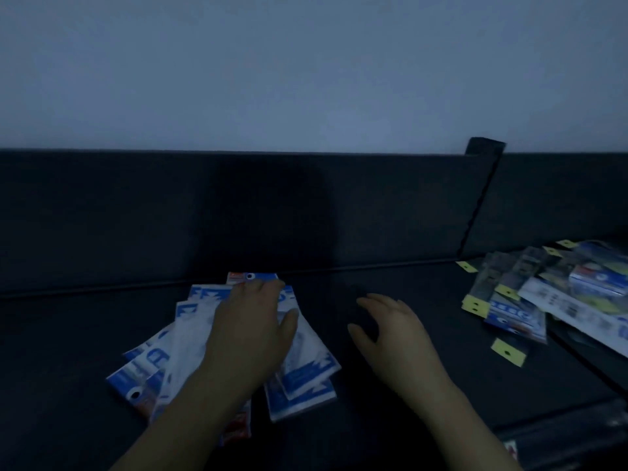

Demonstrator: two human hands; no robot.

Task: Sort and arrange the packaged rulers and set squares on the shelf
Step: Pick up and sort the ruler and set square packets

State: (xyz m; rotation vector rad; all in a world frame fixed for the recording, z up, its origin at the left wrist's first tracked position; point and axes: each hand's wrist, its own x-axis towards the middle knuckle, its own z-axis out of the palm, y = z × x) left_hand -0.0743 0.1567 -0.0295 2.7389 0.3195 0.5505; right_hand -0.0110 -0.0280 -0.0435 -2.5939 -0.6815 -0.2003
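A loose fan of blue-and-white packets [190,338] is spread on the dark shelf [390,300], left of centre and just in front of the shelf's back panel [136,212]. The left hand [253,329] is laid flat on top of this fan, its fingers extended and pressing down rather than curled round any one packet. The right hand [396,329] is held just above the bare shelf beside the fan, fingers loosely spread and nothing grasped. Well apart, at the right end of the shelf, a second untidy heap of packets [530,294] with yellow hang tabs is seen, some of it overlapping a lower ledge. The sorting is judged to be at an early or middle stage: one kind has been gathered but not squared up, and the right-hand heap looks untouched. In the fan, the long axes are splayed, most running from near-left to far-right, with the packet ends toward the back panel converging under the hand. Whether rulers or set squares are inside cannot be told in the dim light.
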